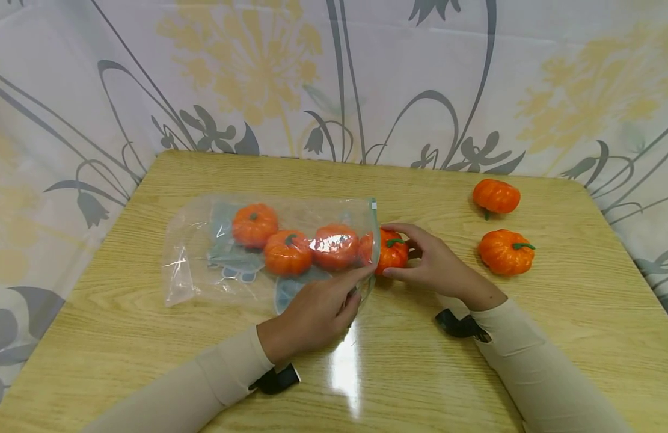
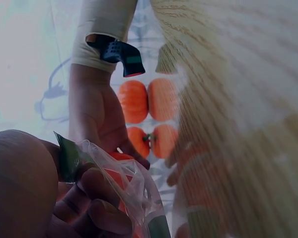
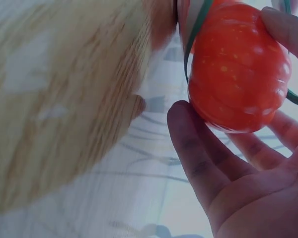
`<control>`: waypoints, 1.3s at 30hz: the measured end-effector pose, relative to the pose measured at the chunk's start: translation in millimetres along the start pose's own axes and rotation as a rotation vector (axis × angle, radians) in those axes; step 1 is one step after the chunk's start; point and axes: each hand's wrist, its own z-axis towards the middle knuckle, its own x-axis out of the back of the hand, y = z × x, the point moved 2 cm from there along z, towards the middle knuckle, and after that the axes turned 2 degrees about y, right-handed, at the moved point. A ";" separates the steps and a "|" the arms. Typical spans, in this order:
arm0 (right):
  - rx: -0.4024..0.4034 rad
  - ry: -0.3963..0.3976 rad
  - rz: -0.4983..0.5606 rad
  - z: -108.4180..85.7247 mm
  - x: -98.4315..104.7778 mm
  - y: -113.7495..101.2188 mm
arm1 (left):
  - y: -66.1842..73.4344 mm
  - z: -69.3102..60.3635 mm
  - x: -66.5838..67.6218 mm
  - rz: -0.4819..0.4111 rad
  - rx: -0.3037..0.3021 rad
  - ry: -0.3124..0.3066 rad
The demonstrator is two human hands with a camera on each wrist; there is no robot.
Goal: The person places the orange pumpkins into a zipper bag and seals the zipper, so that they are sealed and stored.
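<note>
A clear zip bag (image 1: 195, 276) with a green-edged mouth lies flat, its opening to the right. Three small orange toy pumpkins (image 1: 336, 246) are inside it. My left hand (image 1: 320, 310) pinches the bag's near edge at the mouth; the left wrist view shows the plastic (image 2: 134, 173) between thumb and fingers. With thumb and fingers around it, my right hand (image 1: 433, 261) holds another toy pumpkin (image 1: 394, 252) at the mouth. This pumpkin's left part sits behind the bag's rim, and its green stem points right. In the right wrist view the held pumpkin (image 3: 238, 69) touches the fingertips.
Two more toy pumpkins stand at the right of the wooden table (image 1: 420, 373): one farther back (image 1: 496, 196), the other nearer (image 1: 505, 252). A patterned cloth (image 1: 334, 78) hangs behind the table's far edge. Black straps (image 1: 455, 325) sit at both wrists.
</note>
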 end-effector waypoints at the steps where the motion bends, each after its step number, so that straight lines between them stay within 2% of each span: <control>1: 0.005 0.002 -0.003 0.1 -0.2 -0.5 | 0.4 0.2 0.4 0.002 -0.005 0.004; 12: 0.057 0.005 0.080 1.2 -4.6 -2.2 | 2.1 0.1 1.1 0.000 -0.014 0.000; 17: 0.036 -0.020 0.119 0.5 -7.4 -0.1 | 2.2 -0.9 -0.5 0.004 -0.006 -0.005; 23: 0.022 -0.030 0.109 0.9 -7.6 0.8 | 2.1 -1.5 -0.5 0.016 -0.005 -0.004; 33: 0.040 -0.046 0.175 1.4 -9.3 1.4 | 2.6 -0.3 -0.2 0.019 -0.015 0.001; 39: 0.048 -0.040 0.143 1.7 -9.2 -0.5 | 3.6 0.2 1.0 0.014 -0.013 -0.006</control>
